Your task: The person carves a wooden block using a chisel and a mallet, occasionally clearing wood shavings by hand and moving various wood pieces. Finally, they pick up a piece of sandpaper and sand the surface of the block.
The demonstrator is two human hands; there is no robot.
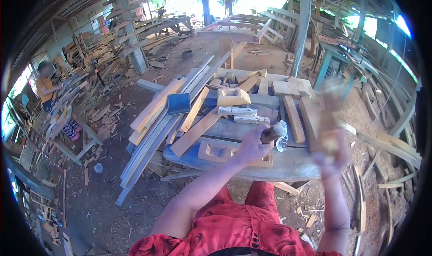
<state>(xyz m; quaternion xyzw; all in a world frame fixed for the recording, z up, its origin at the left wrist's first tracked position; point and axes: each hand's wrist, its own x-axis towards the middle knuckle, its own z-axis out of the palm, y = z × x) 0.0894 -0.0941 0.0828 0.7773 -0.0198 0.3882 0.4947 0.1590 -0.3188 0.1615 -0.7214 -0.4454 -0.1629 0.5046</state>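
A: An open-sided shed is spreading out around me, its dirt floor [108,184] carrying scattered wood scraps. A person [46,85] in a yellow-orange top is sitting well off to the left. What are you getting nearer in?

B: I'm looking down at a worn wooden tabletop [292,162]. Long boards [157,128] are lying along its left side and sticking out past the edge, and a dark blue square tray [179,103] is resting on them.

A: And your left hand?

B: My left hand [254,144] is closing around a thick wooden handle [271,133], its pale end tilting up and to the right. I can't tell what its lower end is touching.

A: Where is the notched block lying?

B: The notched block [217,151] is lying flat at the near edge, partly hidden below my left hand and forearm. A hollowed block [233,96] is sitting farther back, just behind two whitish, rough pieces [245,115]. Something clear and shiny [282,142] is resting beside the handle.

A: The right?

B: My right hand [332,156] is gripping a wooden mallet [332,103], holding it upright beyond the right side of the tabletop. Both are blurring, so its exact shape is staying unclear.
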